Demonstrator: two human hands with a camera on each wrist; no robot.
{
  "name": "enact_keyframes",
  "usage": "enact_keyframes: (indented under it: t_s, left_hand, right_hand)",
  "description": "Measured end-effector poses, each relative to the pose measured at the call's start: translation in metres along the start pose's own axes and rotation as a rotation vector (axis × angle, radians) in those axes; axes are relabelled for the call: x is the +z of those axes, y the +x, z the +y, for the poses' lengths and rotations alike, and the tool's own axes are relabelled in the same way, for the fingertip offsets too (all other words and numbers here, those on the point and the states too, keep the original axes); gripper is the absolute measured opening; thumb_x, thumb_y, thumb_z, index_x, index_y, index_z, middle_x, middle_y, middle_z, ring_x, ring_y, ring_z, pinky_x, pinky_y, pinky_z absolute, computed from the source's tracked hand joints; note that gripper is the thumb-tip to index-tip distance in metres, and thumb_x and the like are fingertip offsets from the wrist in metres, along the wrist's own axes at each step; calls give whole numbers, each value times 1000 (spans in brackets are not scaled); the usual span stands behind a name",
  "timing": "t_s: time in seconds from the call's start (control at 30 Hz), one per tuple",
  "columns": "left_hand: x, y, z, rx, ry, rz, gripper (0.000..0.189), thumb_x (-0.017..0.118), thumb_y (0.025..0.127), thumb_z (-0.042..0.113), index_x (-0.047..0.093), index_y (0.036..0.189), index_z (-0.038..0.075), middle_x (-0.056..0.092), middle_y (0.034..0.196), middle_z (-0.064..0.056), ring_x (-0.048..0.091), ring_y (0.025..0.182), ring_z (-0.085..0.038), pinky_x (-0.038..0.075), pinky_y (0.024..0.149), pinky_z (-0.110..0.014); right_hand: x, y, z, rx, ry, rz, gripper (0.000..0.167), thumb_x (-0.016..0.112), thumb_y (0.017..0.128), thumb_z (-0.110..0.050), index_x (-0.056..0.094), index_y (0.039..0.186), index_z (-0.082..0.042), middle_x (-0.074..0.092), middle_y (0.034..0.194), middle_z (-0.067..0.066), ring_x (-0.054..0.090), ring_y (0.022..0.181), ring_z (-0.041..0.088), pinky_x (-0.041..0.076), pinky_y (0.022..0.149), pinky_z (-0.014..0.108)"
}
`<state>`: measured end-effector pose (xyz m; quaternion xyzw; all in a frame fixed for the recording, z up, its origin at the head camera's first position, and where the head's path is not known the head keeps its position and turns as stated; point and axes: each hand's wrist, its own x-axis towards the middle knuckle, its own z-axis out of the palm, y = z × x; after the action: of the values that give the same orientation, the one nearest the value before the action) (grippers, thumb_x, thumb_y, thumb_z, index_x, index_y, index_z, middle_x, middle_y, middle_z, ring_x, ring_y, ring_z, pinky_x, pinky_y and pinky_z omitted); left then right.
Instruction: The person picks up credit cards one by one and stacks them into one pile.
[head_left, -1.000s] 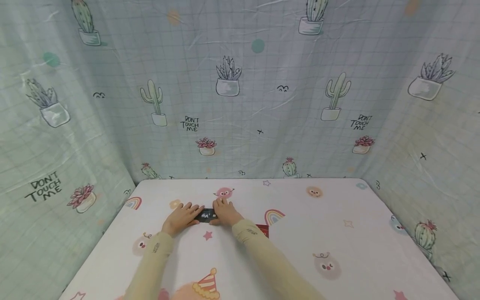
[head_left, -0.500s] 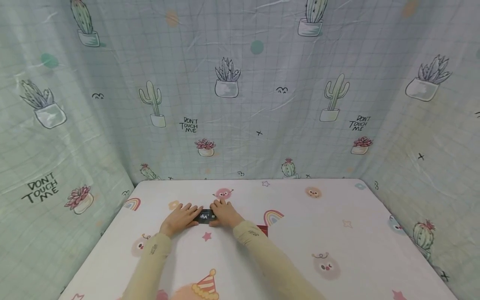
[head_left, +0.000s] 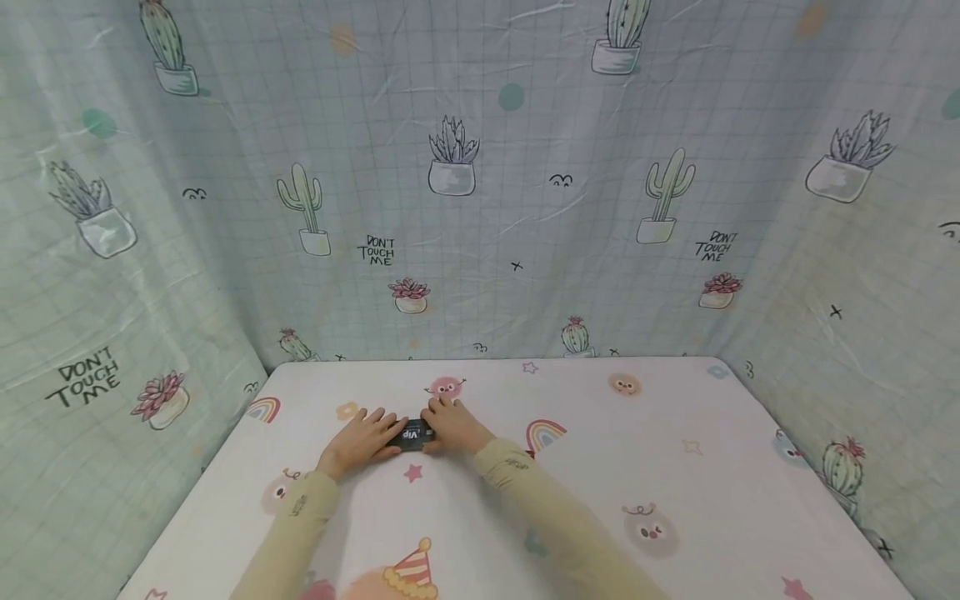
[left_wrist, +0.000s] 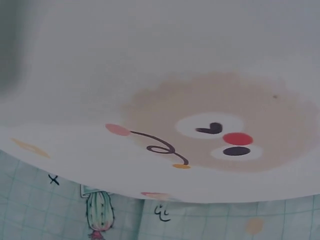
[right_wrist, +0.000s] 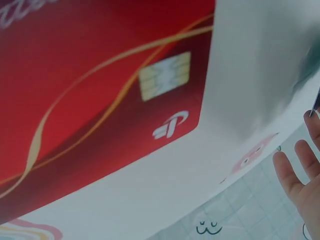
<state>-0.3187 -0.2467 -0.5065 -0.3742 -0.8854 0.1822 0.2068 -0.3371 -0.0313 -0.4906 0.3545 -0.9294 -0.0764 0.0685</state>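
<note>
A black card with "Vip" lettering (head_left: 412,434) is held between both hands near the far side of the table. My left hand (head_left: 362,440) pinches its left end, thumb nearer me and fingers on the far side. At the card's right end, my right hand (head_left: 454,427) pinches it the same way. In the right wrist view the fingers (right_wrist: 289,172) show at the right edge, beside a dark sliver of the card. A red chip card (right_wrist: 100,100) with gold ribbons lies close under the right wrist; in the head view the right sleeve hides nearly all of it.
The white table top (head_left: 697,500) carries printed faces, stars and rainbows. Behind it and on both sides hangs a curtain (head_left: 480,225) with cactus prints. The left wrist view shows only table top and curtain.
Both hands keep their grip on the black card, which has barely moved. The right forearm has shifted slightly to the right, covering more of the red card.
</note>
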Motion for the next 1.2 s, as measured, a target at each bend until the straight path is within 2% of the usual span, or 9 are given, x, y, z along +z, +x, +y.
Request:
enact_keyframes:
  t_s: [0.23,0.5,0.77,1.03,1.2]
  left_hand:
    - [-8,4,2,44,-5,44,51,52,84,47,51,125,17,57,108,-5,51,96,-21,44,76,-40]
    - [-12,6,7,97,54,97,50,55,83,45,51,125,18,55,103,-5,50,90,-19,45,70,-37]
    - [-14,6,13,123,52,153,51,58,81,44,51,125,18,56,100,-6,50,87,-20,44,68,-37]
    - [-20,5,20,129,64,159,51,55,82,45,51,125,19,55,100,-5,49,87,-19,44,69,-37]
    - [-24,6,26,135,69,192,51,56,81,46,52,124,19,55,99,-4,49,86,-19,43,68,-36]
  right_hand:
    - [-8,-6,5,-16,16,-5,57,58,76,-56,49,119,-20,48,114,0,42,106,15,42,86,31]
    - [-13,-12,9,-36,-11,-12,57,57,76,-57,51,118,-20,48,111,-1,40,103,14,42,83,29]
    - [-11,-19,12,-78,-60,28,55,55,76,-59,51,115,-21,49,107,-2,40,99,13,42,76,25]
    - [-14,-32,14,-98,-40,41,54,56,77,-57,52,115,-20,49,104,-3,39,96,13,42,77,25]
    - [-19,-41,15,-100,-45,45,54,57,76,-57,53,115,-20,50,103,-3,38,93,12,42,75,24]
